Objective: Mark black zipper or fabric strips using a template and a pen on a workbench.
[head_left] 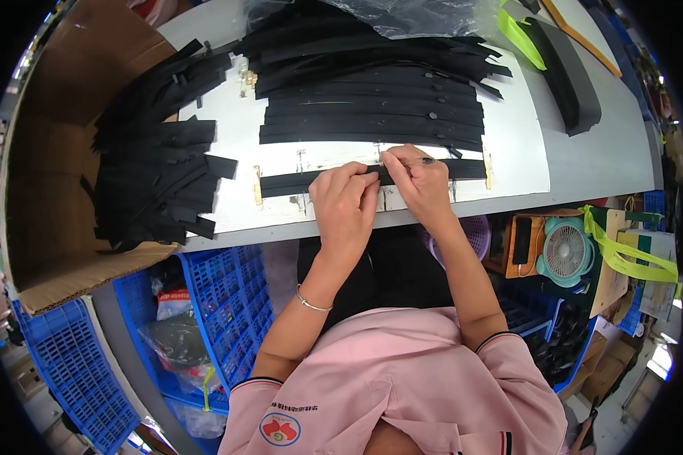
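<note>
The scene is viewed from above through a fisheye camera worn on the person's head, the left one of a side-by-side pair. The lens is aimed steeply down, so that the pink shirt (387, 364) is seen at the near edge and the table (622, 152) farther off. The left hand (345, 199) and the right hand (426, 184) are framed centrally, at close range. Straight edges are bent toward the round, dark rim.
</note>
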{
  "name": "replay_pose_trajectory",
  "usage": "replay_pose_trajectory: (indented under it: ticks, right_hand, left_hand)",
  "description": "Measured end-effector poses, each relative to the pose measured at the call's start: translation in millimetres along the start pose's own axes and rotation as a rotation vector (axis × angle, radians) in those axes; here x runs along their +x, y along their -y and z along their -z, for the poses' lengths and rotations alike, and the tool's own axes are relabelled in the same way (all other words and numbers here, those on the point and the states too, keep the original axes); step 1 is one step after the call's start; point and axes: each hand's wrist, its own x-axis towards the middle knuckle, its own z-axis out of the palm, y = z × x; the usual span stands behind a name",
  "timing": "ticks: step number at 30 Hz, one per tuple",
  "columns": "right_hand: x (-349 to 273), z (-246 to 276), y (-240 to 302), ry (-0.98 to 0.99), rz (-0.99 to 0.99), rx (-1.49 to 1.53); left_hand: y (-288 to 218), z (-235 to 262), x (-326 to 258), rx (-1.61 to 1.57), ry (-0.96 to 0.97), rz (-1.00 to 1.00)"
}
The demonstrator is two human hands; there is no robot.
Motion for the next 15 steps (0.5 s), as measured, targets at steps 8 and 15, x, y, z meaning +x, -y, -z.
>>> replay_pose_trajectory:
  ticks: [8,15]
  right_hand:
    - [-1.1,5.0,-3.0,0.046,0.119,0.077]
    - [-0.8,3.2,-6.1,0.021,0.172,0.087]
  left_hand:
    - [0.1,-0.3,-0.4,0.0,-0.005,0.012]
    - [-0.7,-2.3,-0.1,-0.011,0.001,0.012]
